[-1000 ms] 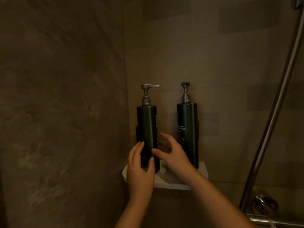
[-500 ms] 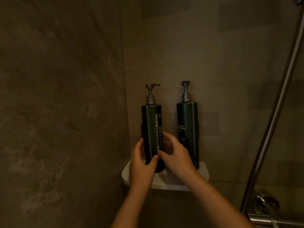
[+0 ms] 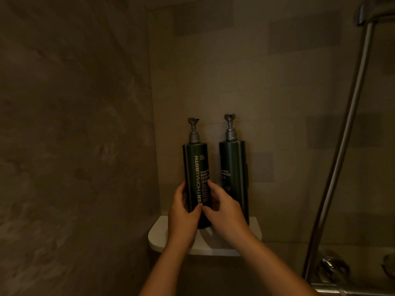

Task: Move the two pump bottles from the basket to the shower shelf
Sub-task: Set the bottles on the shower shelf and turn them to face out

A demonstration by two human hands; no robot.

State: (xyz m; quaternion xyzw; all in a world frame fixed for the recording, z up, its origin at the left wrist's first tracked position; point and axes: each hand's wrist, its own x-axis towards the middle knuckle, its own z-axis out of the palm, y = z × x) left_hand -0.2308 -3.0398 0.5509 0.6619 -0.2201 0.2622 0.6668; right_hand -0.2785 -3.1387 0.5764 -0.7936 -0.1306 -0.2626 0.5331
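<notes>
Two dark green pump bottles with grey pump heads stand upright side by side on a white corner shelf (image 3: 158, 236) in the shower. The left bottle (image 3: 195, 167), labelled body cleanser, is gripped low down by both hands: my left hand (image 3: 182, 212) wraps its left side and my right hand (image 3: 224, 208) its right side, thumbs meeting across the front. Its white label faces me. The right bottle (image 3: 234, 167), labelled shampoo, stands free against the back wall, just behind my right hand. No basket is in view.
Tiled walls meet in the corner behind the shelf. A metal shower rail (image 3: 342, 146) slants up on the right, with a chrome tap fitting (image 3: 333, 267) at its foot.
The left bottle has been turned about its axis: its spout swung from pointing right to facing front, and the label came round toward me. Both hands closed round its lower body.
</notes>
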